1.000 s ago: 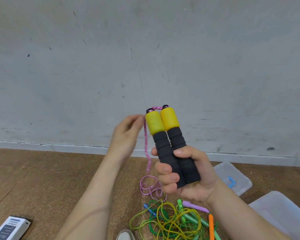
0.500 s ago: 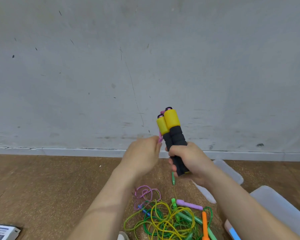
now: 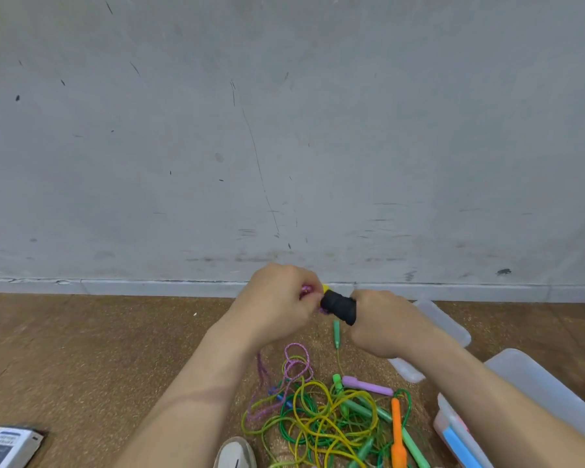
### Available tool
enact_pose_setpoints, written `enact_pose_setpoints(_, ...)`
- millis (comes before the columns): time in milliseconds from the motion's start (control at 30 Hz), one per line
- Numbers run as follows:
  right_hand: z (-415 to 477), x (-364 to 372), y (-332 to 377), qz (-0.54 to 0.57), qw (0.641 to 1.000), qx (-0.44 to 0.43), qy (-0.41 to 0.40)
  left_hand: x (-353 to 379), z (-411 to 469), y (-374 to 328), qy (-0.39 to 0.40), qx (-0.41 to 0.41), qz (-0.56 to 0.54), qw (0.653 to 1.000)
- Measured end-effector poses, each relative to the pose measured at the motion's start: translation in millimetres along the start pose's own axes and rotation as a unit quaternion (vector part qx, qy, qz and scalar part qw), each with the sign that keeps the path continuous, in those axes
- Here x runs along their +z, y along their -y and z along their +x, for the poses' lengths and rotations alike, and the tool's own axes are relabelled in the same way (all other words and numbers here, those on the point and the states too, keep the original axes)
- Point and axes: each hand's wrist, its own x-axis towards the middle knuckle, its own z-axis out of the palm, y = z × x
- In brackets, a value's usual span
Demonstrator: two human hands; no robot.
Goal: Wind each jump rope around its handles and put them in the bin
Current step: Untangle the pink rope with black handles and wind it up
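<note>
Lowered since the earlier view, the work now hangs over the rope tangle [image 3: 318, 417], left of the clear bin [image 3: 537, 386]. The right hand [image 3: 382, 324] clamps the paired handles [image 3: 339, 306], tipped nearly level as a steady spool. The left hand [image 3: 277, 298] pinches the pink cord [image 3: 305, 292] at their yellow ends, probably to lay a turn.

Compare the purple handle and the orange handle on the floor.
The purple handle is pale and lies crosswise; the orange handle is vivid and points away from the camera. The purple handle sits at the far edge of the rope tangle, the orange handle at its right. Both lie on the floor, unheld.
</note>
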Motion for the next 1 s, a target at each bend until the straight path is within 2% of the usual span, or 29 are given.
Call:
enact_pose_setpoints(33, 1, -5, -5, 0.106, 0.994, 0.01, 0.031, -2, 0, 4, -0.017, -0.028, -0.037, 0.999)
enact_pose_setpoints(67, 0, -13, -10, 0.241, 0.968, 0.026, 0.068, -5, 1, 11, -0.03, -0.06, -0.072, 0.995)
enact_pose_setpoints(100, -2, -21, -16, 0.375, 0.92, 0.038, 0.111, -8, 1, 19, -0.029, -0.094, -0.101, 0.99)
enact_pose_setpoints(167, -9, -34, -26, 0.572, 0.794, 0.019, 0.206, -13, -1, 36, 0.026, -0.144, -0.112, 0.983)
enact_pose_setpoints(233, -13, -39, -26, 0.671, 0.68, -0.023, 0.294, -15, -3, 43, 0.083, -0.149, -0.092, 0.981)
enact_pose_setpoints(267, -14, -39, -22, 0.696, 0.633, -0.049, 0.336, -15, -2, 42, 0.078, -0.141, -0.134, 0.978)
enact_pose_setpoints(300, -14, -37, -17, 0.71, 0.591, -0.081, 0.374, -16, 0, 37, 0.051, -0.126, -0.229, 0.964)
enact_pose_setpoints(333, -14, -33, -11, 0.718, 0.553, -0.116, 0.405, -18, 3, 32, 0.016, -0.099, -0.355, 0.93)
enact_pose_setpoints(400, -17, -27, 2, 0.726, 0.493, -0.183, 0.444, -23, 9, 22, -0.016, -0.036, -0.597, 0.801)
enact_pose_setpoints(433, -17, -25, 7, 0.727, 0.471, -0.206, 0.456, -26, 9, 16, -0.011, -0.025, -0.671, 0.741)
enact_pose_setpoints(467, -18, -24, 11, 0.725, 0.458, -0.221, 0.464, -29, 9, 12, 0.006, -0.026, -0.709, 0.705)
enact_pose_setpoints(500, -18, -23, 14, 0.722, 0.454, -0.232, 0.468, -32, 8, 8, 0.027, -0.027, -0.717, 0.696)
enact_pose_setpoints(600, -16, -23, 14, 0.712, 0.463, -0.24, 0.47, -33, 8, 9, 0.037, -0.014, -0.681, 0.731)
enact_pose_setpoints(667, -15, -23, 10, 0.709, 0.476, -0.235, 0.464, -37, 10, 13, 0.039, -0.004, -0.673, 0.739)
enact_pose_setpoints(733, -14, -24, 5, 0.702, 0.502, -0.222, 0.455, -42, 10, 18, 0.058, -0.011, -0.643, 0.764)
enact_pose_setpoints(867, -15, -26, -8, 0.675, 0.546, -0.204, 0.452, -51, 5, 20, 0.099, -0.039, -0.53, 0.842)
enact_pose_setpoints(933, -16, -28, -12, 0.669, 0.55, -0.202, 0.458, -53, 6, 17, 0.063, -0.06, -0.48, 0.873)
enact_pose_setpoints(1000, -17, -30, -14, 0.668, 0.544, -0.206, 0.464, -51, 9, 15, 0.011, -0.079, -0.449, 0.89)
